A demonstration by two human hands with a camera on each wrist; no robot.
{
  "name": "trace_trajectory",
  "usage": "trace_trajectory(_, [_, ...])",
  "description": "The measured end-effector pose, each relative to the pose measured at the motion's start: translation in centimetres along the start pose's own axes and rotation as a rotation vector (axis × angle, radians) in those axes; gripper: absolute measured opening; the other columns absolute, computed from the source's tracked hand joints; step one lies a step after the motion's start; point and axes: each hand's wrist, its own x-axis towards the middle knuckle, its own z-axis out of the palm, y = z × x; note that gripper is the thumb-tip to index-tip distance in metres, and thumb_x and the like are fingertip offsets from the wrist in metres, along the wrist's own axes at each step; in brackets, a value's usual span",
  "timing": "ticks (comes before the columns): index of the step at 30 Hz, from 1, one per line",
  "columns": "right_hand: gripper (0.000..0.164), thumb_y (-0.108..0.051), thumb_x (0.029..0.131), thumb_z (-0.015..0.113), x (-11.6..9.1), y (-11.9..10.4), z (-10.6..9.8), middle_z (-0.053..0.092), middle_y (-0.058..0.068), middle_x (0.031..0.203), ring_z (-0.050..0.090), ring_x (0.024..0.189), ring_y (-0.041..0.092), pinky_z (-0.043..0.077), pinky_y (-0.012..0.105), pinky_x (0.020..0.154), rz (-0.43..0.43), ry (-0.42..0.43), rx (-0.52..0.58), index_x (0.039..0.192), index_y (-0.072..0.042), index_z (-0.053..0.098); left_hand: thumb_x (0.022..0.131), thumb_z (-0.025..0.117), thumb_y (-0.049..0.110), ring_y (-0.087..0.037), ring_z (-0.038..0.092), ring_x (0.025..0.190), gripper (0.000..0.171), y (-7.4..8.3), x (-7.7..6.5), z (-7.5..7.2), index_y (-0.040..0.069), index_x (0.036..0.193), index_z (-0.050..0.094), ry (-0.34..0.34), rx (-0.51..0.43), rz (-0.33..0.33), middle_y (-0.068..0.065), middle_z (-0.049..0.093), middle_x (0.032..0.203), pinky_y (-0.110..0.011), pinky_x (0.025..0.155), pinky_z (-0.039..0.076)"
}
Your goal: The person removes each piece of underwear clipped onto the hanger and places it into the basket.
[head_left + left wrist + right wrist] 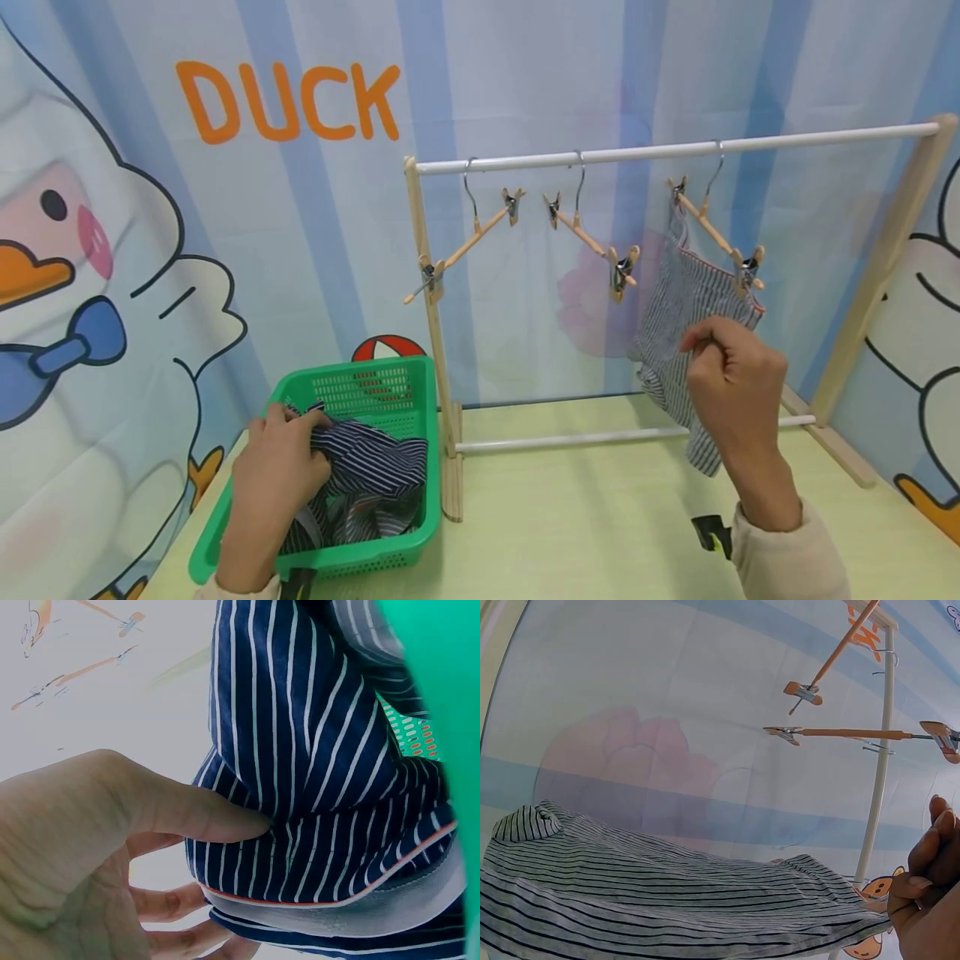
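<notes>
My left hand (273,471) is over a green basket (431,500), pinching a navy garment with white stripes (371,454). The left wrist view shows the thumb pressed on the navy cloth (300,750), beside an edge with orange piping and a grey inside. A pair of grey-and-black striped trousers (682,292) hangs by its red-trimmed waistband from the right clip hanger (712,229). My right hand (738,387) is raised in front of these trousers, fingers curled, with nothing visible in it. In the right wrist view its fingers (934,855) are beside the striped cloth (667,892).
Two bare clip hangers, a left one (480,237) and a middle one (592,242), hang from the white rail (637,154) of a wooden rack. More striped cloth (367,521) lies in the basket. Basket and rack stand on a pale yellow-green table (562,517), before a duck-print curtain (315,208).
</notes>
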Motion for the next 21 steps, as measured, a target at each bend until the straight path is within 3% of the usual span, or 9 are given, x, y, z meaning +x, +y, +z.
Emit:
trace_trajectory(10, [0.034,0.006,0.084,0.036,-0.27,0.03,-0.09,0.064,0.014,0.063,0.038,0.049,-0.007,0.029,0.015,0.044,0.009,0.014,0.001,0.065,-0.004,0.063,0.078,0.049,-0.005,-0.045,0.044,0.098,0.044,0.01,-0.04,0.46,0.01,0.115,0.068,-0.033,0.009,0.021,-0.029,0.051,0.114,-0.047,0.06,0.042])
trace_trajectory(17, [0.035,0.006,0.085,0.036,-0.24,0.12,-0.13,0.064,0.014,0.063,0.034,0.045,-0.005,0.025,0.017,0.041,0.003,0.009,0.008,0.066,-0.003,0.063,0.084,0.052,0.0,-0.045,0.045,0.101,0.038,0.02,-0.13,0.83,0.011,0.117,0.067,-0.048,0.003,0.026,-0.028,0.051,0.12,-0.045,0.059,0.042])
trace_trajectory(21, [0.034,0.007,0.084,0.036,-0.21,0.13,-0.22,0.064,0.015,0.063,0.03,0.042,-0.002,0.021,0.02,0.038,0.008,0.006,0.006,0.066,-0.003,0.063,0.087,0.057,0.005,-0.048,0.046,0.107,0.033,0.17,-0.21,0.84,0.012,0.118,0.067,-0.056,0.003,0.036,-0.029,0.051,0.123,-0.051,0.06,0.046])
